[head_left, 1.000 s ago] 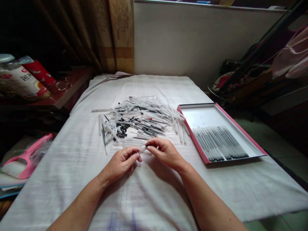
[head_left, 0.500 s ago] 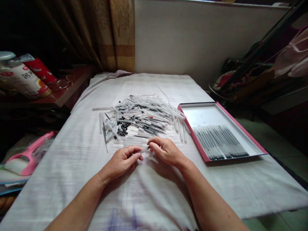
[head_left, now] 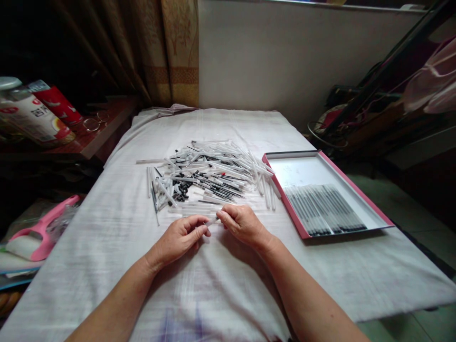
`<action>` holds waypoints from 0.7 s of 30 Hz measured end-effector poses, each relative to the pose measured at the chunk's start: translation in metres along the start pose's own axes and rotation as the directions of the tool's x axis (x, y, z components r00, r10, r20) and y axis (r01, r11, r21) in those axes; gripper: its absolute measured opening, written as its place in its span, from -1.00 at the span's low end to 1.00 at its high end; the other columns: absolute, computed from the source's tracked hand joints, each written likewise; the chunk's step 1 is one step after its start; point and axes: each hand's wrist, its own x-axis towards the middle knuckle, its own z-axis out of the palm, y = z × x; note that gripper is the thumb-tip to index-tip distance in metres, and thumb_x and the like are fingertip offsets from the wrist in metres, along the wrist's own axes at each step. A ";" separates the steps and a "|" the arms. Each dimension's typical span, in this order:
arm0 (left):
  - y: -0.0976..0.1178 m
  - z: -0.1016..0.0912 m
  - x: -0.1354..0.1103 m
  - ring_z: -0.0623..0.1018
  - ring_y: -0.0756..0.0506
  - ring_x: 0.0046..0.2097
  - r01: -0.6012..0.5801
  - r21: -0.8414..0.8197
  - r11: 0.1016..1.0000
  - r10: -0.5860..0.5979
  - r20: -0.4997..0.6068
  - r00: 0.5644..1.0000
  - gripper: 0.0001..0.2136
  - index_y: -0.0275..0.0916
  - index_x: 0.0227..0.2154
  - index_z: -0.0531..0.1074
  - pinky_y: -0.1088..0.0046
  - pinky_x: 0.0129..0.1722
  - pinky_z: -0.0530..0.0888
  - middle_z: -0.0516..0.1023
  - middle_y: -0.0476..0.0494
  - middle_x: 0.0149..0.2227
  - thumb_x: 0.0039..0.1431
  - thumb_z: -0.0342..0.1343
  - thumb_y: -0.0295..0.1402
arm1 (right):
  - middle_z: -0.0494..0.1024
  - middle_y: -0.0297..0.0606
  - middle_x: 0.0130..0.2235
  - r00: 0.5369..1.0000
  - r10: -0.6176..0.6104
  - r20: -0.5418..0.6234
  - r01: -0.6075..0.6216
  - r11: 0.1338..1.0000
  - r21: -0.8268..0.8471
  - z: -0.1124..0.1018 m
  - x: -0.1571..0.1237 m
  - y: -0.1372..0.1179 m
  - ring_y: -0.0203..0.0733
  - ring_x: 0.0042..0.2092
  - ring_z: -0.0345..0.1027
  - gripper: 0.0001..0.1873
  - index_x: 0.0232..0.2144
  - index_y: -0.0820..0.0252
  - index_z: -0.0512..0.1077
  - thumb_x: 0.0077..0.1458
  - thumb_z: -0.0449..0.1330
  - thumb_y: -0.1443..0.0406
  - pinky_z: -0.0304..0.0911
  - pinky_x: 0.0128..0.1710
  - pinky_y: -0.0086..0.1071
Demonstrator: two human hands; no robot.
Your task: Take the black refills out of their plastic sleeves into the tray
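Close in front of me, my left hand (head_left: 181, 239) pinches a translucent pen (head_left: 213, 221) between thumb and fingers. My right hand (head_left: 243, 225) is closed at the pen's other end, its thumb and index fingertip meeting there. Those fingers cover that end, so I cannot make out whether a separate small part is in them. Just beyond both hands spreads a loose pile of clear pen barrels (head_left: 210, 156), with dark thin refills (head_left: 223, 187) and small black caps (head_left: 183, 187) among them.
To the right lies a shallow pink-edged box (head_left: 358, 189) with a row of black-ended pens (head_left: 320, 209) in it. A white cloth (head_left: 117, 209) covers the table. At left are a side table with a jar (head_left: 35, 116) and pink-handled scissors (head_left: 44, 230).
My right fingertips have shifted slightly left and closed over the pen's dark end, which showed before. My left hand keeps its hold nearly unmoved.
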 end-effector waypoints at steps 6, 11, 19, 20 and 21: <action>-0.003 0.000 0.001 0.42 0.06 -0.56 -0.011 -0.014 1.000 0.011 0.001 1.000 -0.63 -0.30 -0.14 0.46 0.56 -0.57 0.33 0.58 -0.14 -0.36 0.17 0.12 -0.09 | 0.52 -0.32 -0.35 0.996 -0.037 0.083 0.016 0.971 0.239 -0.010 -0.003 -0.002 -0.29 -0.36 0.34 -0.82 -0.17 0.18 0.42 0.15 0.11 0.33 0.17 -0.36 -0.46; 0.000 0.001 0.000 0.42 0.07 -0.57 0.004 -0.022 1.000 -0.004 -0.001 1.000 -0.62 -0.30 -0.15 0.45 0.56 -0.58 0.33 0.57 -0.12 -0.38 0.15 0.13 -0.07 | 0.48 -0.35 -0.46 0.999 -0.011 0.051 0.003 0.990 0.144 -0.005 -0.001 -0.002 -0.31 -0.41 0.30 -0.82 -0.42 0.19 0.43 0.19 0.09 0.31 0.15 -0.37 -0.45; 0.000 0.000 0.001 0.41 0.07 -0.59 0.025 -0.049 0.999 -0.025 -0.013 1.000 -0.58 -0.30 -0.15 0.42 0.55 -0.59 0.33 0.57 -0.12 -0.37 0.10 0.16 -0.03 | 0.54 -0.32 -0.35 0.998 -0.033 0.045 0.022 0.974 0.225 -0.008 -0.003 0.000 -0.31 -0.38 0.33 -0.82 -0.20 0.17 0.45 0.15 0.11 0.33 0.17 -0.38 -0.47; 0.001 0.000 0.001 0.41 0.07 -0.58 0.023 -0.047 0.999 -0.023 -0.012 1.000 -0.58 -0.30 -0.15 0.43 0.55 -0.59 0.32 0.57 -0.12 -0.37 0.10 0.16 -0.04 | 0.54 -0.31 -0.34 0.998 -0.043 0.038 0.032 0.968 0.250 -0.009 -0.003 0.000 -0.31 -0.36 0.34 -0.82 -0.21 0.17 0.45 0.14 0.11 0.36 0.19 -0.36 -0.46; 0.001 0.001 0.001 0.41 0.07 -0.58 0.020 -0.044 0.999 -0.021 -0.014 1.000 -0.58 -0.30 -0.16 0.43 0.55 -0.58 0.33 0.58 -0.12 -0.37 0.10 0.16 -0.04 | 0.54 -0.31 -0.34 0.998 -0.050 0.031 0.041 0.967 0.252 -0.009 -0.002 -0.001 -0.30 -0.35 0.35 -0.84 -0.24 0.18 0.45 0.14 0.10 0.37 0.19 -0.34 -0.46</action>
